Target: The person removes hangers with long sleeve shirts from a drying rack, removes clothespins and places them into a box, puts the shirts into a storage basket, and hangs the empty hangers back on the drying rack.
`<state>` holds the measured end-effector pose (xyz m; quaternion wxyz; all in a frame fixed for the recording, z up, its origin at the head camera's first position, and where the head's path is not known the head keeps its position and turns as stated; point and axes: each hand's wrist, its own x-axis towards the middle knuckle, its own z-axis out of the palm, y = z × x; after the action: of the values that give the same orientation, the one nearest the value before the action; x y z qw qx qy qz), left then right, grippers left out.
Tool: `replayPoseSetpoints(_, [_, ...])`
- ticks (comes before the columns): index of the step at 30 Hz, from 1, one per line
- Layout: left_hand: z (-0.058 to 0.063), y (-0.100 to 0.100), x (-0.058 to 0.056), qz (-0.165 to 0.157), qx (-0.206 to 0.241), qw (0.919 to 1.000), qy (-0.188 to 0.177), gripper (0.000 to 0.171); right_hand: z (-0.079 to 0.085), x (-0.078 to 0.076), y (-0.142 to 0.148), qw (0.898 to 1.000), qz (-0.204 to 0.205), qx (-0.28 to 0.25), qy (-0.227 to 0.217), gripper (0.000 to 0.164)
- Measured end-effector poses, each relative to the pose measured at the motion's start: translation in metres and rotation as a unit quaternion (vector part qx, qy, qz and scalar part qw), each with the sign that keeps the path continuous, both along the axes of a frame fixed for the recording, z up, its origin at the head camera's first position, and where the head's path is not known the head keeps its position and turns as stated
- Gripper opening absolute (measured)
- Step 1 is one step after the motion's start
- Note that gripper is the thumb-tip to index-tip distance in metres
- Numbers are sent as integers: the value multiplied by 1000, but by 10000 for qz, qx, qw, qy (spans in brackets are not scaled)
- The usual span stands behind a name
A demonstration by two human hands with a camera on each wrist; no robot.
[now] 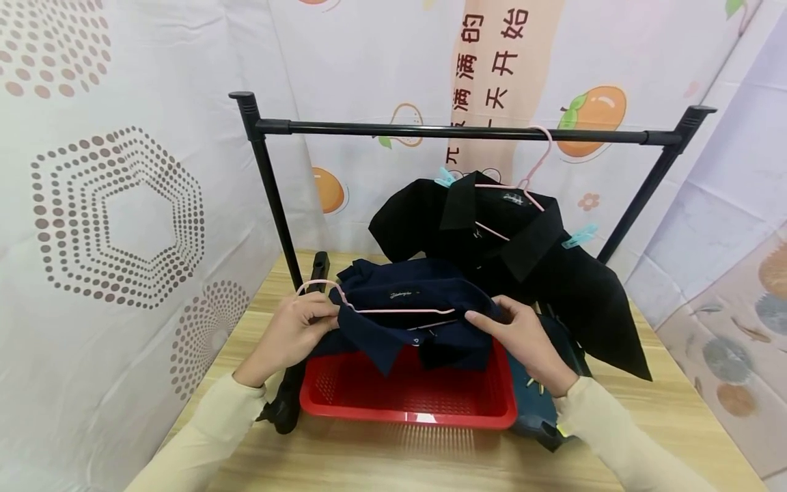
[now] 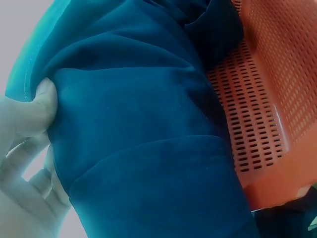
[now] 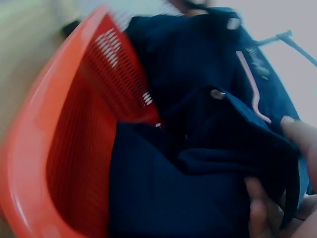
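A navy collared shirt (image 1: 393, 290) is held over a red basket (image 1: 406, 415), its collar spread open. A pink hanger (image 1: 393, 311) lies partly inside the neck, its hook rising at the left near my left hand (image 1: 301, 328). That hand pinches the shirt's left side; in the left wrist view the thumb (image 2: 45, 106) presses on the cloth with fingers behind it. My right hand (image 1: 522, 335) grips the cloth at the shirt's right side, close to the hanger's right end. The right wrist view shows a button (image 3: 217, 93) and the hanger's bare tip.
A black rack (image 1: 393, 130) spans the table behind the basket. From its bar hangs a black shirt (image 1: 492, 232) on another pink hanger, with light blue clips (image 1: 580, 236) at the shoulders. Dark blue material (image 1: 531, 403) lies right of the basket. Patterned curtains stand behind.
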<state>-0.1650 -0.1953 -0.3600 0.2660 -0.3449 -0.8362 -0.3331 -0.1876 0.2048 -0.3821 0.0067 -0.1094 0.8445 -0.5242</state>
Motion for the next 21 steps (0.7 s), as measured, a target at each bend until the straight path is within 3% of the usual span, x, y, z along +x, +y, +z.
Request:
replayPoseSetpoints(4, [3,1,2,18,-54,10000,5,25,0,1,-3,9869,-325,816,1355,29])
replayPoseSetpoints(8, [5,1,4,21,-120,9998,-180,24,-3,2,-4,9671,-489,956,2307,12])
replayPoseSetpoints(12, [6,2,5,-10,-159,9995,-287,24,-6,4,-7,9361,-748,1441,3121,26])
replayPoseSetpoints(16, [6,3,4,-66,-175,9998,-87,26,-5,4,-11,8983,-1014,1859,3850,40])
replayPoseSetpoints(19, [4,6,3,-152,-265,9995,76,26,-4,3,-12,8768,-1115,1902,4272,26])
replayPoseSetpoints(21, [3,7,3,-228,-328,9991,108,25,-4,1,-13,8707,-1135,1858,4410,16])
